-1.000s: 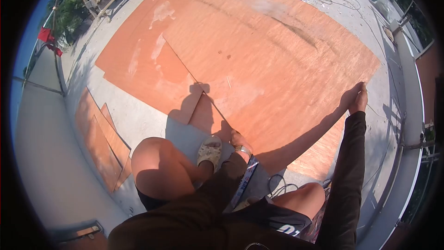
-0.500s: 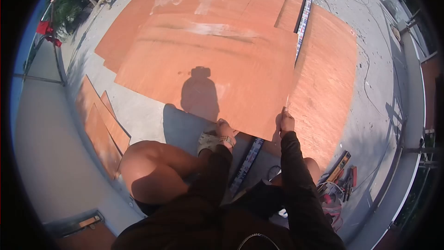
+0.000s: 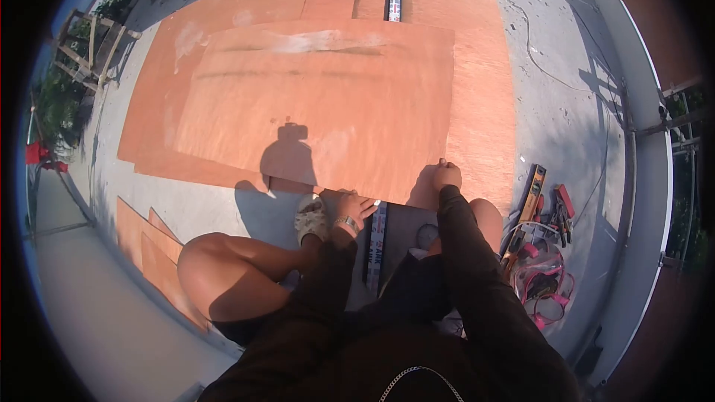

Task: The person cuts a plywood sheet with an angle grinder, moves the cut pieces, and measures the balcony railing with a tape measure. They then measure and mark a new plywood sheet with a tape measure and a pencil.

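A large plywood sheet (image 3: 350, 119) lies on top of other plywood sheets (image 3: 480, 104), its front edge towards me. My right hand (image 3: 447, 176) is closed on its right edge near the front corner. At the front edge is my left hand (image 3: 356, 206), fingers stretched and a little apart, wearing a wristwatch (image 3: 347, 222). A long dark bar with a printed strip (image 3: 377, 242) passes under the sheets and shows again at the far side. My shadow falls across the top sheet.
At my right lie a yellow spirit level (image 3: 532, 193), red-handled tools (image 3: 563, 201) and a clear bag with pink trim (image 3: 542, 279). Plywood offcuts (image 3: 153, 257) lie at the left by a low wall (image 3: 82, 275). A cable (image 3: 532, 52) crosses the concrete on the right.
The top sheet has turned and shifted right over the sheets below, uncovering more of them at front left. My left hand's fingers have spread. My view has swung right.
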`<state>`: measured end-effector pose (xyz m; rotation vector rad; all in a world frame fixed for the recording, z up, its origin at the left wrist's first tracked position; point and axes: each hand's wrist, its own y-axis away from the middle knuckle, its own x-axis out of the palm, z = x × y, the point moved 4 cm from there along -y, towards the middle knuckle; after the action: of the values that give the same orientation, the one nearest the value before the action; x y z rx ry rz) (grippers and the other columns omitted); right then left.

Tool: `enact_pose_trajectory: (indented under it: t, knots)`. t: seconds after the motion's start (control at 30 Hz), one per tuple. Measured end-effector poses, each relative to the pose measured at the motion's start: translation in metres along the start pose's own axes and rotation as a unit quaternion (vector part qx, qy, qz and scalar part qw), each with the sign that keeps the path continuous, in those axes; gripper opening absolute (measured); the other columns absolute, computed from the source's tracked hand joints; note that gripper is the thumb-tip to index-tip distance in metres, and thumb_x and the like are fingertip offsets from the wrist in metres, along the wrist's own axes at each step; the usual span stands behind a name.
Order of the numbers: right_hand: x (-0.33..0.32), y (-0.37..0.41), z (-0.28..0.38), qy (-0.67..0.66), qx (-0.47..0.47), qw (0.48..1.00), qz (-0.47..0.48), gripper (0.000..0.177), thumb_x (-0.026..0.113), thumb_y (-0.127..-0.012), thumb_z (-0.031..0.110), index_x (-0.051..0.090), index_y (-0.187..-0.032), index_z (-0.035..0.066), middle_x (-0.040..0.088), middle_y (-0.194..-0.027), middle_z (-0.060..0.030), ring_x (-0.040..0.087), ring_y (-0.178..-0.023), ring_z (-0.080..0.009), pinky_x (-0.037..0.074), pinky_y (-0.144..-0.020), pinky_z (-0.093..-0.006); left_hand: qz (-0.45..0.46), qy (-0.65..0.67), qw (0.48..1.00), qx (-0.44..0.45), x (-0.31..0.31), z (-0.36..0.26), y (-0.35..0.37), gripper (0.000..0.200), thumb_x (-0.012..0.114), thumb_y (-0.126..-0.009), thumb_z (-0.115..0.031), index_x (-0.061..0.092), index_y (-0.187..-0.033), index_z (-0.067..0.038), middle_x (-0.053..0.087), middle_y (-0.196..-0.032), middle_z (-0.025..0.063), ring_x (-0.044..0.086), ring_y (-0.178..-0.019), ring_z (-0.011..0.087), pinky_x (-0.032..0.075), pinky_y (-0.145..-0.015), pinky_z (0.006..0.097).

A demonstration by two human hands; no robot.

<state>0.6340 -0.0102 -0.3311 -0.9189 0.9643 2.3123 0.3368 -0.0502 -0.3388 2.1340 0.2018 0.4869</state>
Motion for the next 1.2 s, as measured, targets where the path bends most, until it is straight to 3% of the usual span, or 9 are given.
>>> enact_pose_trajectory:
  t: [0.4,0.67,0.77,0.87,0.93,0.97,1.03,1.1,1.2]
  knots:
    - [-0.005,-0.014,0.019,-0.090,-0.057,0.994,-0.019,0.043,0.055,-0.098,0.040,0.074,-0.099,0.002,0.071,-0.098,-0.0258,0.068,-0.097,-0.0416,0.052,-0.085,-0.0464,-0.044,-0.040,0.998,-0.015,-0.008,-0.011,-0.025,0.027,0.040,-0.106,-0.026,0.042,-0.126,-0.008,0.064,-0.120,0.0166,0.068,-0.099,0.0295,0.061,-0.080,0.0445]
    - [0.007,-0.006,0.028,-0.190,-0.034,0.981,0.025,0.043,0.057,-0.097,0.042,0.074,-0.098,0.002,0.072,-0.092,-0.0248,0.070,-0.091,-0.0397,0.053,-0.082,-0.0465,-0.040,-0.034,0.999,0.012,-0.012,-0.022,-0.003,0.021,0.038,-0.107,-0.023,0.049,-0.113,-0.006,0.062,-0.122,0.0163,0.065,-0.105,0.0261,0.058,-0.089,0.0458]
    - [-0.008,0.010,0.049,-0.184,0.003,0.979,0.085,0.039,0.056,-0.097,0.036,0.074,-0.106,0.002,0.073,-0.102,-0.0230,0.070,-0.100,-0.0378,0.054,-0.087,-0.0450,-0.054,0.008,0.998,0.013,-0.031,-0.034,-0.028,0.027,0.043,-0.106,-0.027,0.047,-0.122,-0.004,0.063,-0.119,0.0135,0.066,-0.105,0.0270,0.058,-0.090,0.0423]
    - [-0.029,0.018,0.067,-0.174,-0.046,0.984,0.000,0.041,0.062,-0.091,0.030,0.067,-0.121,0.003,0.067,-0.118,-0.0234,0.065,-0.113,-0.0381,0.052,-0.094,-0.0464,-0.099,-0.034,0.994,0.000,-0.041,-0.047,-0.041,0.021,0.042,-0.103,-0.020,0.057,-0.098,-0.006,0.065,-0.106,0.0100,0.065,-0.110,0.0256,0.058,-0.092,0.0428]
    - [-0.100,0.058,0.090,-0.257,-0.085,0.961,-0.062,0.035,0.061,-0.093,0.025,0.067,-0.121,0.005,0.065,-0.120,-0.0205,0.059,-0.116,-0.0381,0.048,-0.098,-0.0462,-0.051,-0.132,0.987,-0.072,-0.065,-0.046,-0.065,0.028,0.043,-0.103,-0.029,0.063,-0.106,-0.009,0.067,-0.113,0.0050,0.064,-0.112,0.0258,0.054,-0.092,0.0458]
    - [-0.132,0.075,0.093,-0.285,-0.156,0.937,-0.132,0.029,0.060,-0.093,0.019,0.069,-0.114,0.002,0.067,-0.108,-0.0227,0.063,-0.106,-0.0392,0.049,-0.093,-0.0450,-0.025,-0.186,0.976,-0.111,-0.079,-0.044,-0.076,0.032,0.043,-0.102,-0.029,0.061,-0.117,-0.007,0.066,-0.118,0.0082,0.062,-0.115,0.0280,0.053,-0.093,0.0487]
    - [-0.192,0.118,0.073,-0.354,-0.235,0.889,-0.172,0.023,0.061,-0.093,0.015,0.070,-0.109,0.001,0.068,-0.103,-0.0200,0.062,-0.104,-0.0359,0.049,-0.091,-0.0430,-0.040,-0.240,0.961,-0.133,-0.083,-0.043,-0.072,0.036,0.043,-0.101,-0.028,0.058,-0.124,-0.005,0.065,-0.121,0.0106,0.062,-0.116,0.0294,0.053,-0.092,0.0492]
    - [-0.226,0.156,0.011,-0.331,-0.236,0.894,-0.188,0.020,0.063,-0.093,0.014,0.069,-0.105,0.001,0.068,-0.099,-0.0176,0.065,-0.097,-0.0333,0.051,-0.086,-0.0407,-0.084,-0.303,0.943,-0.106,-0.049,-0.050,-0.040,0.050,0.047,-0.098,-0.028,0.046,-0.140,-0.002,0.061,-0.126,0.0173,0.061,-0.115,0.0337,0.054,-0.090,0.0506]
    - [-0.252,0.215,-0.130,-0.395,-0.024,0.916,-0.067,0.022,0.061,-0.101,0.018,0.069,-0.104,-0.002,0.070,-0.091,-0.0039,0.062,-0.083,-0.0085,0.051,-0.076,-0.0279,0.043,-0.470,0.871,-0.135,-0.018,-0.056,-0.033,0.057,0.045,-0.098,-0.029,0.035,-0.148,-0.004,0.056,-0.136,0.0184,0.056,-0.121,0.0362,0.050,-0.094,0.0524]
